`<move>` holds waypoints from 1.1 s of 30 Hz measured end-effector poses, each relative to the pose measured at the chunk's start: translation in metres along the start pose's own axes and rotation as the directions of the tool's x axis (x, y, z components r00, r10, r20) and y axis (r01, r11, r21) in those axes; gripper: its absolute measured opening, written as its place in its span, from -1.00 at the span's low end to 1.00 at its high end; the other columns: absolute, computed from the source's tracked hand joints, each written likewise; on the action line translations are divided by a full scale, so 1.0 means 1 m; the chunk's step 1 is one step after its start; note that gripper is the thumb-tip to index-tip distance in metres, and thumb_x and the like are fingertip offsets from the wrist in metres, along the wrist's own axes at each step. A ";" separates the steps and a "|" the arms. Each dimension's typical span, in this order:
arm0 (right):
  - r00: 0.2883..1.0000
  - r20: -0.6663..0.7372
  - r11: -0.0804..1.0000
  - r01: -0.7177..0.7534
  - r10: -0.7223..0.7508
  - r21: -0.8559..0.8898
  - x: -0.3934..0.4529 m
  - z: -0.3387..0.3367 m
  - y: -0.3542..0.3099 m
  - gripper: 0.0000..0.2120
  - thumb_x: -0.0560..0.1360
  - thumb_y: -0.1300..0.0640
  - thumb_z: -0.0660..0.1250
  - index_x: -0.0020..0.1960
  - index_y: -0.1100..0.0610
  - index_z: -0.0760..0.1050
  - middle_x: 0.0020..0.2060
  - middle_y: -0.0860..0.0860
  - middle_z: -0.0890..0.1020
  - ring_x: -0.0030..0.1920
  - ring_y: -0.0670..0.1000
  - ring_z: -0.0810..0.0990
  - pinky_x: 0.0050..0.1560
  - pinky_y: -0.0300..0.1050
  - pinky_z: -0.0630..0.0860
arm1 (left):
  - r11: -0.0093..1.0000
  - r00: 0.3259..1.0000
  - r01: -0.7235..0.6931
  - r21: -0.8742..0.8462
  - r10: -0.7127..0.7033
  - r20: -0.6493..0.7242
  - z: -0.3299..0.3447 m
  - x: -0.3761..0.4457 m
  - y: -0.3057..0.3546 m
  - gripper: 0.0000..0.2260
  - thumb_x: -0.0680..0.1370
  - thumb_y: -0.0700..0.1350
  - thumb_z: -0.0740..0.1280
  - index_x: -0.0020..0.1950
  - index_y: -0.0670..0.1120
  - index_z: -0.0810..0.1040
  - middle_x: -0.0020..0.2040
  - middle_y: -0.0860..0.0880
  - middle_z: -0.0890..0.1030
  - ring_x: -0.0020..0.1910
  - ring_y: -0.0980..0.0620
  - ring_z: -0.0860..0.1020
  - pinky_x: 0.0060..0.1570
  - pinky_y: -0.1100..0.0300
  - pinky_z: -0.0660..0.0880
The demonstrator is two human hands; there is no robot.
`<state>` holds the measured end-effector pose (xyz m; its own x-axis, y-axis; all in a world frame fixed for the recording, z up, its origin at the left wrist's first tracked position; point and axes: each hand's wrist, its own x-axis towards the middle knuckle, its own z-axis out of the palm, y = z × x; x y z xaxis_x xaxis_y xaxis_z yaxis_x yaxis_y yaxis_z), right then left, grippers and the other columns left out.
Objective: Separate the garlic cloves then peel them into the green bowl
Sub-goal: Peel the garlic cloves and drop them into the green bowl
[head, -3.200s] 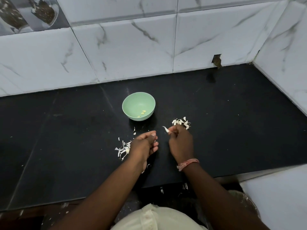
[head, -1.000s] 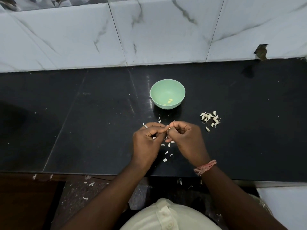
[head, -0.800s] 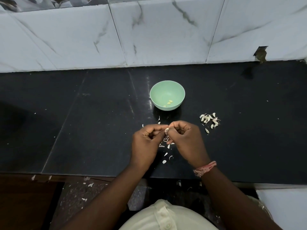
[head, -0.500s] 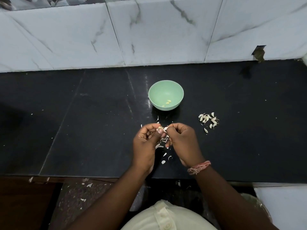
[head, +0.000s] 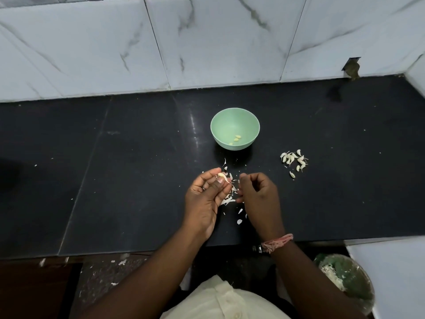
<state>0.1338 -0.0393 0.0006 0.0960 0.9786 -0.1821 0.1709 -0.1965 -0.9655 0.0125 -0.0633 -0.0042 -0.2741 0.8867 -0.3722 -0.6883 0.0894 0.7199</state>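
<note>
Left hand (head: 204, 194) pinches a garlic clove (head: 221, 175) at its tips; right hand (head: 257, 192) curled, grip contents unclear. Risks: clove slipping onto the counter (head: 115, 180), skin falling in. Green bowl (head: 235, 116) mid-counter, toward the back edge: 3 peeled cloves. Unpeeled pile (head: 294, 161) right of it: roughly 12.

No legible txt, labels, brands, nos. or signs anywhere in view

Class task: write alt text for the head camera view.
A person's left hand pinches a garlic clove over scattered skins, right hand beside it. Beyond sits a green bowl holding peeled cloves; unpeeled cloves lie on the black counter.
</note>
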 end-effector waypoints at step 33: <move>0.928 0.343 0.966 0.208 -0.146 -0.152 0.024 -0.029 -0.001 -0.89 0.50 0.25 0.41 -0.19 0.12 0.65 -0.35 0.01 0.71 -0.31 -0.04 0.73 -0.19 0.01 0.67 | 0.762 0.970 -0.186 0.620 0.241 -0.006 0.013 -0.015 -0.015 -0.86 0.50 -0.33 0.47 0.01 -0.15 0.73 -0.17 -0.07 0.75 -0.15 0.01 0.72 -0.02 0.09 0.63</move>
<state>0.1642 -0.0177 0.0021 -0.2725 0.9578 -0.0919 0.3341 0.0046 -0.9425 0.0358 -0.0722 -0.0016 -0.4360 0.8795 -0.1908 -0.0573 0.1845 0.9812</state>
